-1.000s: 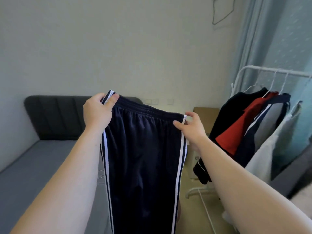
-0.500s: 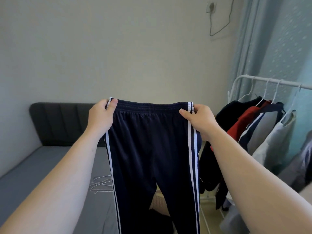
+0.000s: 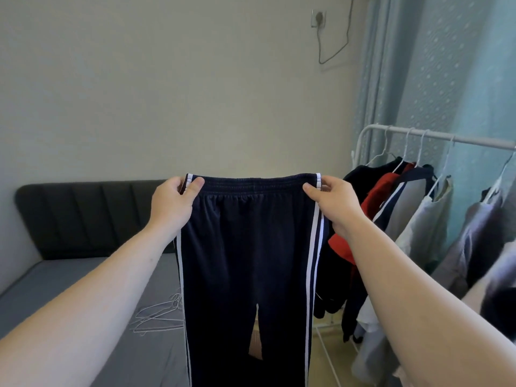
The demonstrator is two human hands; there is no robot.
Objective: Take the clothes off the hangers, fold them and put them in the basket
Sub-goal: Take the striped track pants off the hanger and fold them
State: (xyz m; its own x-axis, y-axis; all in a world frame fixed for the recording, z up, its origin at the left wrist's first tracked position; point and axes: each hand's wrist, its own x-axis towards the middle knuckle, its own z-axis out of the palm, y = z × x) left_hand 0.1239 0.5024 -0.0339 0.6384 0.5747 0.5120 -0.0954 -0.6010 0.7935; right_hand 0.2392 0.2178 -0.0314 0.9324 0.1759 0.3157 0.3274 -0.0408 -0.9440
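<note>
L hand (image 3: 174, 203) & R hand (image 3: 335, 205) are each pinching a waistband corner of the pants (image 3: 248, 261) — it's levelling out vs. a sec ago — prob. readying the fold.

Trousers (image 3: 245, 247) now level, perhaps tauter.

Navy track pants (image 3: 245, 261), white side stripes, held up by the waistband: pinched at 9 o'clock by left hand (image 3: 173, 208), at 3 o'clock by right hand (image 3: 333, 203).
</note>
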